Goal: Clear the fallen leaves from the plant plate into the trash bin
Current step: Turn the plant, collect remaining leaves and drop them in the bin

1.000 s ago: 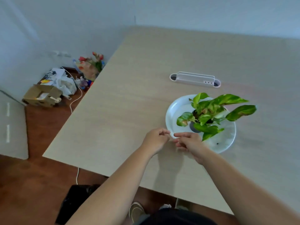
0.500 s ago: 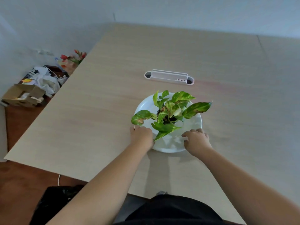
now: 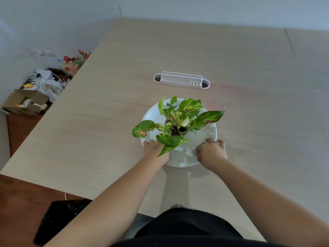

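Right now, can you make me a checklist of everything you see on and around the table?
Surface: pale wood table, seam line at the far right.
Job's things: potted plant stands on the white plate; some leaves have brown patches; black-lined trash bin on the floor near left.
Clutter: white desk organiser behind the plate.
Hands: left hand and right hand grip the plate's near rim, one on each side.
Cables: white cord on the floor under the table edge.
Surroundings: cardboard box, papers and bags, flowers by the wall.
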